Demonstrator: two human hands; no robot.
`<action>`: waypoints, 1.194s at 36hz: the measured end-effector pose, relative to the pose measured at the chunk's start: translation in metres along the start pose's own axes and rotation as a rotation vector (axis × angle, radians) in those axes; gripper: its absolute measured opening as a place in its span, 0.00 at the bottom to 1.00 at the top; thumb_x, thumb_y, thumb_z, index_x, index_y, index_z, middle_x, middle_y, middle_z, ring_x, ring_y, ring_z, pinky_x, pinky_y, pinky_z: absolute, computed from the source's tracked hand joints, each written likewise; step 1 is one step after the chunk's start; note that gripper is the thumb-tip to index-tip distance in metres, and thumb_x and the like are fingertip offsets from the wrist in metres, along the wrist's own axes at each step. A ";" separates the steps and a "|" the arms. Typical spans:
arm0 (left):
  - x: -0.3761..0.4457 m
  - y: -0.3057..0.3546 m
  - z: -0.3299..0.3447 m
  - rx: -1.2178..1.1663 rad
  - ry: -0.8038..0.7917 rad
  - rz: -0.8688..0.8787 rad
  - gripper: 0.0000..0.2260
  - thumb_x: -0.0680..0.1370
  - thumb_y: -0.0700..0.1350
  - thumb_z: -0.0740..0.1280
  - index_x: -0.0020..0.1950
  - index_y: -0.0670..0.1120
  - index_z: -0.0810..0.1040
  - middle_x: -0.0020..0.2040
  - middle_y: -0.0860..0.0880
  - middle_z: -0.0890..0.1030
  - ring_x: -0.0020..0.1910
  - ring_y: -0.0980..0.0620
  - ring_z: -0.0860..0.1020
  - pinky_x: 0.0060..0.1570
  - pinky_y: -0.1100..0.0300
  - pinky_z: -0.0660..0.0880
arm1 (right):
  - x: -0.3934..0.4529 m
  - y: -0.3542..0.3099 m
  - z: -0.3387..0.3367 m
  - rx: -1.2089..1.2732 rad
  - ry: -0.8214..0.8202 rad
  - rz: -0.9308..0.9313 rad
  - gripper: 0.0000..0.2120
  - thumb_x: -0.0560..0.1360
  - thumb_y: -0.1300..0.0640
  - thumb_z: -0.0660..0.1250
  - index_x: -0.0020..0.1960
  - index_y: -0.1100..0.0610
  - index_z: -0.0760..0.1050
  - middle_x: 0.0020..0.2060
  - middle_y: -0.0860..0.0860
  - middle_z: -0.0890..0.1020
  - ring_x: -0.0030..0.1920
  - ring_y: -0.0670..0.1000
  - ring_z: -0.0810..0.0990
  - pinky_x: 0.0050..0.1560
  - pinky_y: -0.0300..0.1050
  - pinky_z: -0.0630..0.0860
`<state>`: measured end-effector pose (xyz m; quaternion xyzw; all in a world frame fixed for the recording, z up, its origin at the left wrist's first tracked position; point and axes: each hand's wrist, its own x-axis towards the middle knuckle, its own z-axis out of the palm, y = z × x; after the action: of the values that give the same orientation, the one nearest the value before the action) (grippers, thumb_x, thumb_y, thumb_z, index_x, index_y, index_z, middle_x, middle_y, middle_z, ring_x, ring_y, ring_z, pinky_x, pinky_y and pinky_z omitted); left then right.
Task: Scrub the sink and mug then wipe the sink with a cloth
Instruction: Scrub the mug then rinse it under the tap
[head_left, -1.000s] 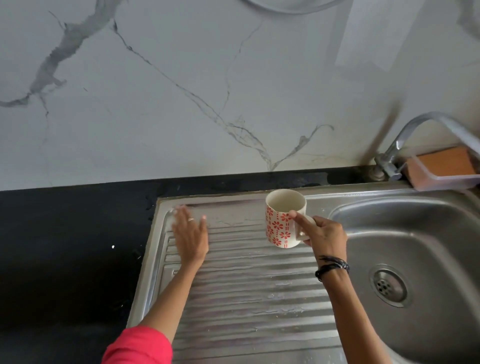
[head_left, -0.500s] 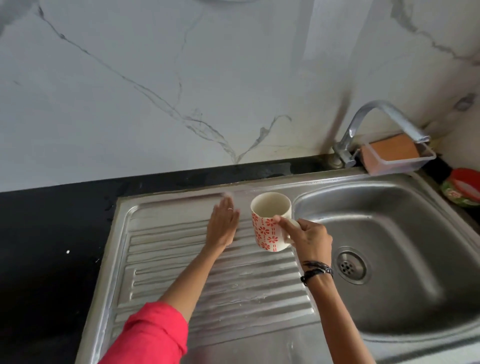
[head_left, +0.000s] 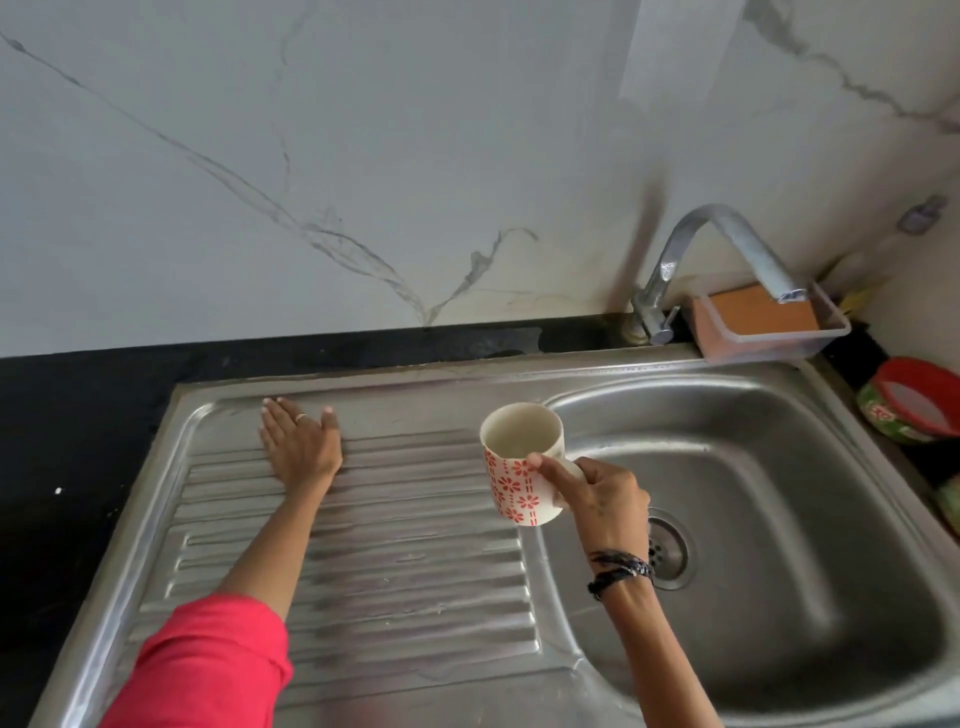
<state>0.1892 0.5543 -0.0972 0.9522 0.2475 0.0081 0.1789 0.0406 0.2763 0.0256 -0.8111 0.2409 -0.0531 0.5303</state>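
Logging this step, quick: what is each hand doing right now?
Left hand: open, flat on the draining board, holding nothing.
Right hand: closed on the mug.

A black counter (head_left: 78, 415) carried a steel sink (head_left: 779, 519) with a ridged drainboard (head_left: 415, 597). A clear tray (head_left: 769, 332) sat at its back edge. The left hand (head_left: 301, 447) lay flat on the drainboard.

Head view, steeply down over sink (head_left: 779, 519)

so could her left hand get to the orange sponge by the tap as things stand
Probably not without a long stretch. The left hand lies flat at the drainboard's far left; the sponge sits beyond the tap, with the right hand's mug between.
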 end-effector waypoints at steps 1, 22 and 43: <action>-0.001 0.001 -0.001 0.006 0.004 0.003 0.30 0.82 0.53 0.51 0.75 0.35 0.46 0.76 0.38 0.47 0.76 0.44 0.46 0.73 0.53 0.42 | 0.000 0.001 0.000 0.007 -0.001 0.001 0.25 0.65 0.42 0.73 0.32 0.65 0.77 0.30 0.61 0.81 0.30 0.50 0.72 0.31 0.41 0.66; -0.120 0.156 0.052 -0.201 -0.442 0.966 0.23 0.83 0.51 0.49 0.76 0.49 0.45 0.76 0.52 0.47 0.75 0.57 0.46 0.70 0.64 0.40 | 0.021 0.029 -0.087 -0.064 0.077 0.048 0.24 0.65 0.41 0.73 0.33 0.64 0.78 0.33 0.61 0.82 0.31 0.51 0.70 0.30 0.43 0.64; -0.021 -0.127 -0.066 -0.345 -0.133 0.229 0.23 0.83 0.51 0.51 0.76 0.46 0.54 0.77 0.50 0.53 0.75 0.54 0.51 0.73 0.59 0.46 | -0.037 -0.018 0.007 -0.050 -0.020 -0.074 0.25 0.67 0.42 0.72 0.27 0.63 0.71 0.27 0.55 0.78 0.34 0.56 0.77 0.32 0.44 0.67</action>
<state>0.1041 0.6700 -0.0783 0.9278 0.1206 0.0077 0.3530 0.0163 0.3039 0.0445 -0.8329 0.2067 -0.0588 0.5100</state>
